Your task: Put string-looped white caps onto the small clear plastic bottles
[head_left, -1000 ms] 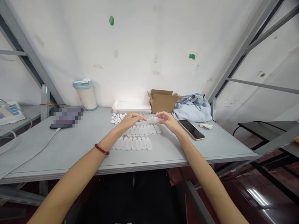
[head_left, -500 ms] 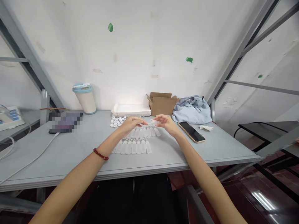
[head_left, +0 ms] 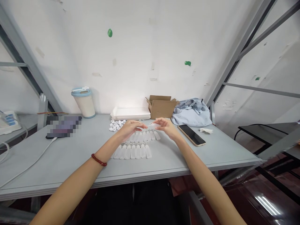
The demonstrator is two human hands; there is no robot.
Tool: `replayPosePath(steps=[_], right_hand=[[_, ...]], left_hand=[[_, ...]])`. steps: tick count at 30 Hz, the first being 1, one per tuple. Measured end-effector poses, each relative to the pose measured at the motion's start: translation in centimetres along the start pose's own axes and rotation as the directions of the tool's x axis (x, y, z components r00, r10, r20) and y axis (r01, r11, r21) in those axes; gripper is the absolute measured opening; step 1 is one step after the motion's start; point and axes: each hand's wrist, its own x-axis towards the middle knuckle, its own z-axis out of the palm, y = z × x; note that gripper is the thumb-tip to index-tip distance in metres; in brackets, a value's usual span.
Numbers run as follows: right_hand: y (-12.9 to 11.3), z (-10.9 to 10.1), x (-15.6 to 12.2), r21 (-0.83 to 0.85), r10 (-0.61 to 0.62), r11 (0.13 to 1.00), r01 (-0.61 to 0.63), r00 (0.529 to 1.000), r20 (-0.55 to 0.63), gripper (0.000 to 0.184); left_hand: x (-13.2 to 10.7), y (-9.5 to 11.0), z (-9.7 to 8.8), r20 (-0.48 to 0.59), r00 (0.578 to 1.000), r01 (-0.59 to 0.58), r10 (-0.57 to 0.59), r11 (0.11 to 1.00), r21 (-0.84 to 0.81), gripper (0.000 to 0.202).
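Above the desk, my left hand (head_left: 131,128) and my right hand (head_left: 165,127) face each other with fingers pinched. A thin white string (head_left: 150,125) runs between their fingertips, and each hand seems to grip an end of it. What hangs from the string, if anything, is too small to make out. Right below my hands lies a row of translucent white tag-like pieces (head_left: 144,136) with strings. Nearer to me, a second row of the same pieces (head_left: 132,152) lies side by side, partly behind my left forearm.
Small white round parts (head_left: 114,125) are piled left of my left hand. Behind stand a white stack (head_left: 132,113), an open cardboard box (head_left: 161,108) and a bundled blue cloth (head_left: 192,114). A phone (head_left: 192,135) lies to the right; a tumbler (head_left: 83,102) stands at left.
The string between my hands now looks straighter; before, a small loop showed by my right fingertips. My view has tilted slightly up. The rows of pieces lie as before.
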Motion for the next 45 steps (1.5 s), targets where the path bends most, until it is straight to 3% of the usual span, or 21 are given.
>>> replayPosePath(steps=[23, 32, 45], right_hand=[[-0.6, 0.2, -0.4, 0.008, 0.012, 1.0, -0.013, 0.997, 0.076, 0.027], [-0.7, 0.1, -0.4, 0.029, 0.031, 0.999, -0.034, 0.995, 0.094, 0.029], [-0.5, 0.0, -0.3, 0.015, 0.036, 0.999, -0.037, 0.998, 0.052, 0.029]], left_hand=[[0.4, -0.8, -0.5, -0.036, 0.999, -0.017, 0.016, 0.999, -0.036, 0.017], [0.1, -0.1, -0.9, -0.072, 0.997, -0.035, 0.032, 0.998, -0.044, 0.019], [-0.5, 0.5, 0.0, -0.012, 1.0, -0.014, 0.013, 0.994, -0.109, 0.018]])
